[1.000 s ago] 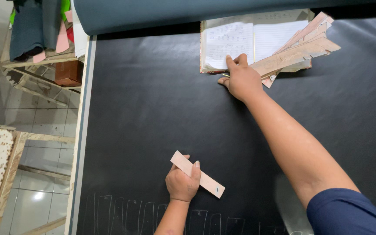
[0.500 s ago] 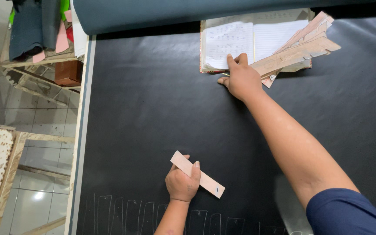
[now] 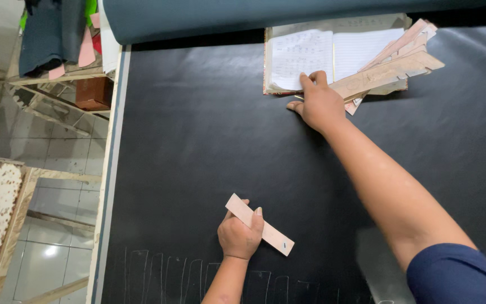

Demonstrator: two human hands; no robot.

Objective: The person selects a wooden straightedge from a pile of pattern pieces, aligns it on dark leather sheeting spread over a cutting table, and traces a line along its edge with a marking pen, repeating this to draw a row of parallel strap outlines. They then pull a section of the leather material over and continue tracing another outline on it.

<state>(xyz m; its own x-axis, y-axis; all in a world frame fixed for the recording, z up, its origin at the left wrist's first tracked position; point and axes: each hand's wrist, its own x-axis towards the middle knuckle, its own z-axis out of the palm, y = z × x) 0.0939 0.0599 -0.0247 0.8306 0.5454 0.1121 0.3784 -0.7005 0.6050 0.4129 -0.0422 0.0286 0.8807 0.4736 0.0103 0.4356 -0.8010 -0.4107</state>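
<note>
— Hands first: where are they?

— Left hand (image 3: 239,236) sits near the bottom of the black sheet (image 3: 198,146) that covers the tabletop, fingers curled and thumb pressed over a pale cardboard strip (image 3: 259,224), grasping it. The strip lies slanted, one end up and left of the hand, the other down and right.

— And the right hand?

— Right hand (image 3: 317,104) is reached far across, arm stretched out, resting at the lower edge of an open notebook (image 3: 333,53). Its fingers touch the page edge and the nearest of the cardboard pieces (image 3: 389,67) fanned over the notebook's right side. Whether it actually pinches one of them, I cannot tell; the fingertips are hidden from here.

— Anything else on the sheet?

— Chalk outlines (image 3: 158,273) in a row along the bottom edge, just below the left hand. A roll of dark teal material (image 3: 254,17) lies across the top, behind the notebook.
</note>
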